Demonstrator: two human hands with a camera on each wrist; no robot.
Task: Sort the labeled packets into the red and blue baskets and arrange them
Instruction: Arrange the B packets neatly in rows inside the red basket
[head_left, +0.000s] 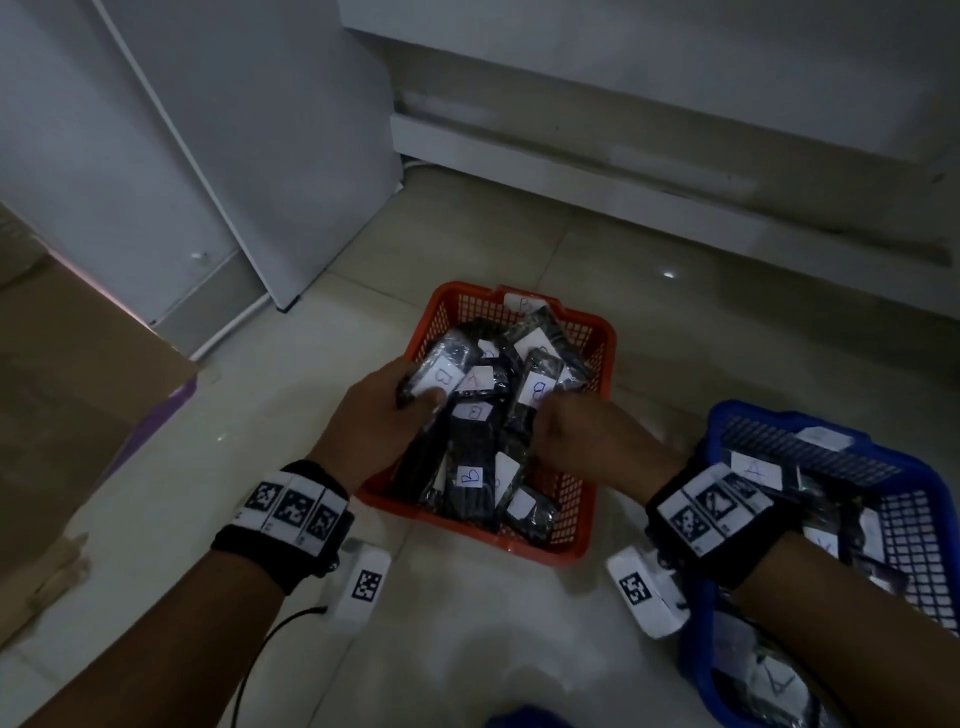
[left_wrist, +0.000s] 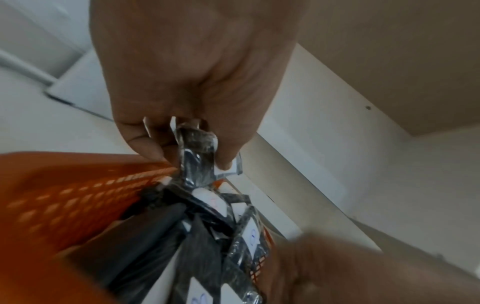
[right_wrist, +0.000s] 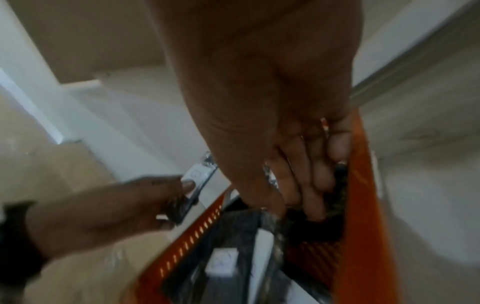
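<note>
A tiled floor carries the scene, with a cardboard box at the left and white cabinet panels behind. On it sit a red basket, heaped with black packets whose readable white labels show "B", and, to the right and near it, a blue basket holding packets, two of them labelled "A".

Both hands work over the red basket, so the step in hand appears to be arranging, not sorting. The left hand pinches one end of a B packet between thumb and fingers, lifting it at the basket's left side; the left wrist view shows crinkled wrapping caught between thumb tip and fingertip. The right hand reaches into the pile at the right, its fingers bent down among the wrappers; whether they actually hold a packet cannot be told.

The next move likely calls for laying the lifted packet flat, label up, in line with its neighbours.

In the way: the packets overlap at odd angles, slick wrapping may slip, and the right forearm crosses the blue basket's rim. Small white tagged devices lie close beside each wrist.
</note>
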